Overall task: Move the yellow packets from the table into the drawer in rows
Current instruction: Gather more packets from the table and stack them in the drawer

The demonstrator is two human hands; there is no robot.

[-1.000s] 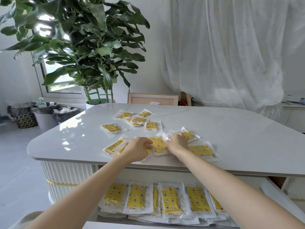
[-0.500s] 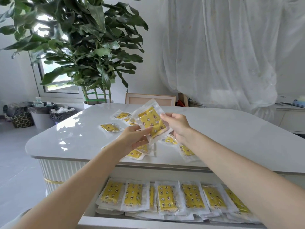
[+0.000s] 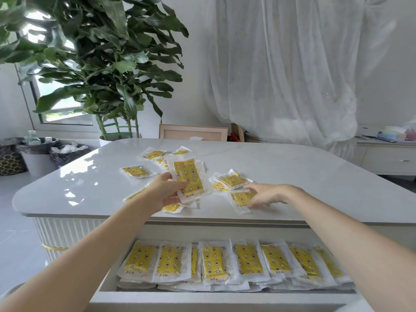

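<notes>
Presently: one packet lifted, a second under the fingers, drawer row part filled.
Left hand (image 3: 167,191) pinches a yellow packet (image 3: 188,180) by its lower end, clear of the table (image 3: 78,183); the slick wrapper (possibly several in that pinch) could slide out onto the loose packets (image 3: 172,207) beneath the grip. Just right of the grip, a flat packet (image 3: 242,199) lies under the right hand (image 3: 263,194), fingers apart; it may only skid on the glossy top. Drawer (image 3: 225,299) stands open nearer than both hands; a careless drop would disturb its row.
</notes>
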